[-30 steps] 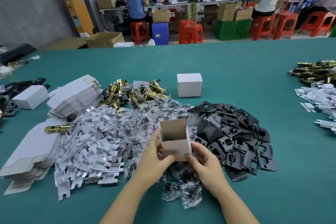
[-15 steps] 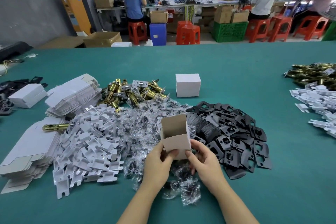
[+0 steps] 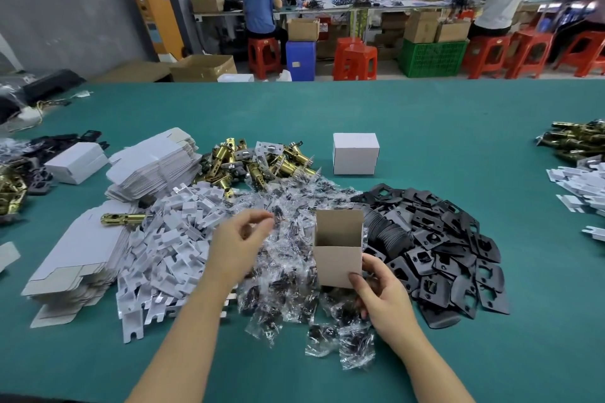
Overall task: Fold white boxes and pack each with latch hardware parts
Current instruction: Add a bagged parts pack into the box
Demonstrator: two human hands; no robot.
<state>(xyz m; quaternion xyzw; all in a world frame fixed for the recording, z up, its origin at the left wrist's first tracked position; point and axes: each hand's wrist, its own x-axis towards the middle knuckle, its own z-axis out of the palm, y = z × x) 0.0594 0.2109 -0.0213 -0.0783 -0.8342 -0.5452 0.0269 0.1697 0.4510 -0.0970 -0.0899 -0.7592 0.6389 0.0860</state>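
It was a packing workshop: a green desk (image 3: 425, 114) heaped with brass latches (image 3: 255, 160), workers on red stools (image 3: 355, 62), and cardboard cartons (image 3: 203, 67) along the wall.

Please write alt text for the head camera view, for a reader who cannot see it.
The right hand holds an open, empty folded cardboard box upright over a pile of clear plastic hardware bags, while the left hand hovers empty nearby. Black metal plates lie to the right on the green table.
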